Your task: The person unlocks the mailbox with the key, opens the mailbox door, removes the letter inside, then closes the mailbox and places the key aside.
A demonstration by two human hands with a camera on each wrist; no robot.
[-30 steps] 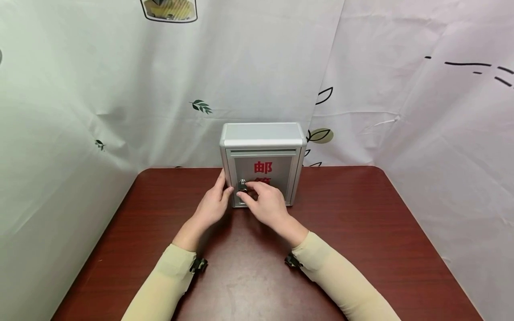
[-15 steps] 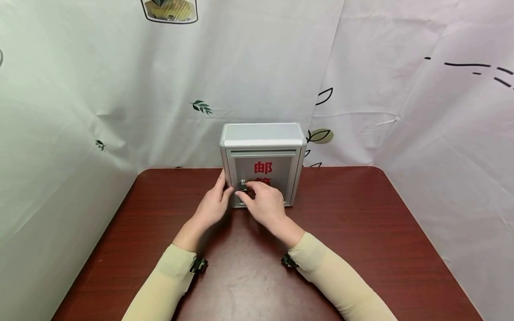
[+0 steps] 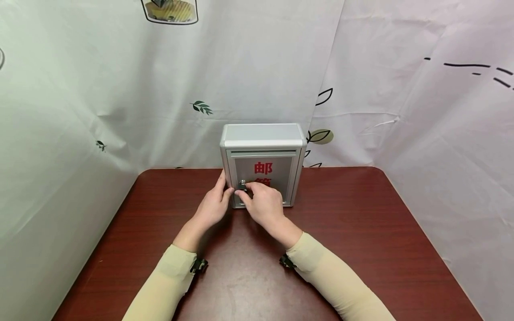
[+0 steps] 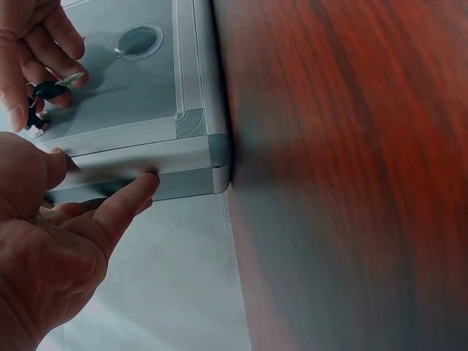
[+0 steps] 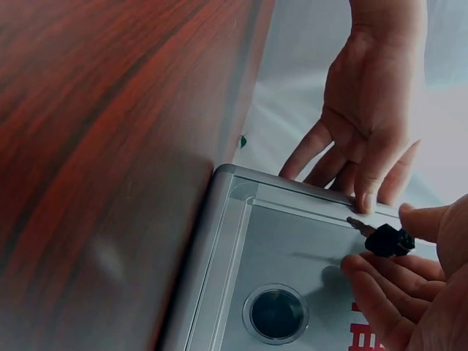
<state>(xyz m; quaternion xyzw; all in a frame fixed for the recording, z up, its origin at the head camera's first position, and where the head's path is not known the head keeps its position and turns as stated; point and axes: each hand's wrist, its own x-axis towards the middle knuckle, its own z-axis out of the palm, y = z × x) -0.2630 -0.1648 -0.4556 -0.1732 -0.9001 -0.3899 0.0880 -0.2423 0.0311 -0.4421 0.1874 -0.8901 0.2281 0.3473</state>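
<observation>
The silver mailbox (image 3: 263, 133), with red characters on its front, stands upright on the table. My left hand (image 3: 212, 205) rests against its left side; in the left wrist view the fingers of my left hand (image 4: 66, 256) lie fairly straight along that side, the thumb near the front edge. At the lock (image 3: 242, 183) on the left of the closed door, my right hand (image 3: 265, 204) pinches a black-headed key, mostly hidden in the head view. A second key (image 5: 387, 240) with a bare metal blade hangs beside the thumb of my right hand (image 5: 431, 300).
The reddish-brown table (image 3: 341, 214) extends around the mailbox. White printed sheeting (image 3: 257, 67) hangs behind it and along both sides. A round window (image 5: 276, 314) is set low in the mailbox door.
My right hand and forearm have shifted slightly left, the fingers staying at the lock. My left hand and the mailbox have not visibly moved.
</observation>
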